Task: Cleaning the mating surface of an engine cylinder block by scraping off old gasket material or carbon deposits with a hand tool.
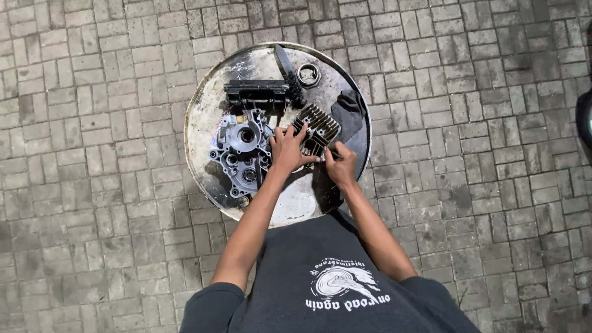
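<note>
Dim even light, soft shadows, slight blur

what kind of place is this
Probably an outdoor, makeshift repair spot: brick paving, a round metal tray as work surface, and engine parts on it, a finned cylinder under both hands and a crankcase half.

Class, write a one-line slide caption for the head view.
Both hands, left hand and right hand, work a finned engine cylinder on a round metal tray over brick paving.
</note>
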